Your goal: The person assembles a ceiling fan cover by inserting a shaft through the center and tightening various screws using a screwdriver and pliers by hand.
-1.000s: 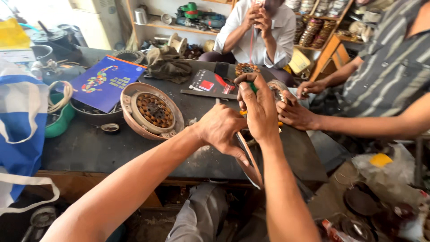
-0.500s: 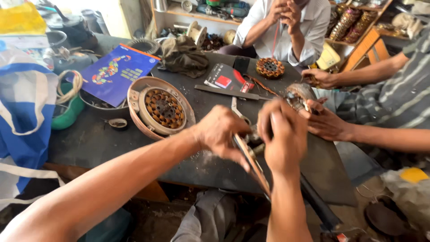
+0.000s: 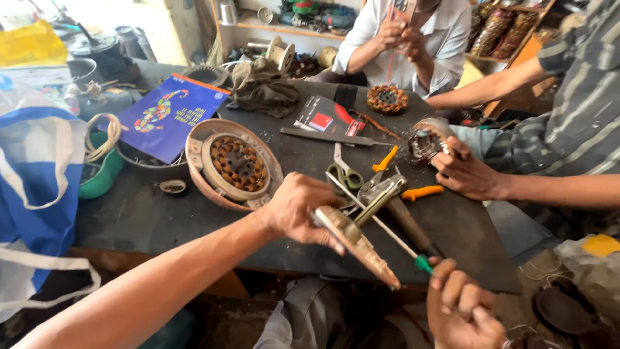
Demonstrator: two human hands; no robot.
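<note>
My left hand (image 3: 297, 210) grips a brown round metal cover (image 3: 356, 245), seen edge-on and tilted over the near edge of the dark table (image 3: 148, 213). Low at the front, my right hand (image 3: 462, 310) is closed around the green handle end of a thin screwdriver (image 3: 387, 229). Its shaft slants up and left, past the cover, toward the green-handled scissors (image 3: 345, 173). A wooden-handled hammer (image 3: 394, 200) lies just beyond the cover.
A round fan motor with copper coils (image 3: 236, 165) sits left of centre. Orange-handled pliers (image 3: 416, 192), a blue booklet (image 3: 168, 116) and a cloth (image 3: 265, 87) lie around. A co-worker's hand (image 3: 465, 171) holds a wound motor part (image 3: 426, 139) at right. Another person (image 3: 407, 39) sits behind.
My right hand has drawn back from above the cover, down toward me and off the table's edge, with the screwdriver in it. My left hand stays on the cover.
</note>
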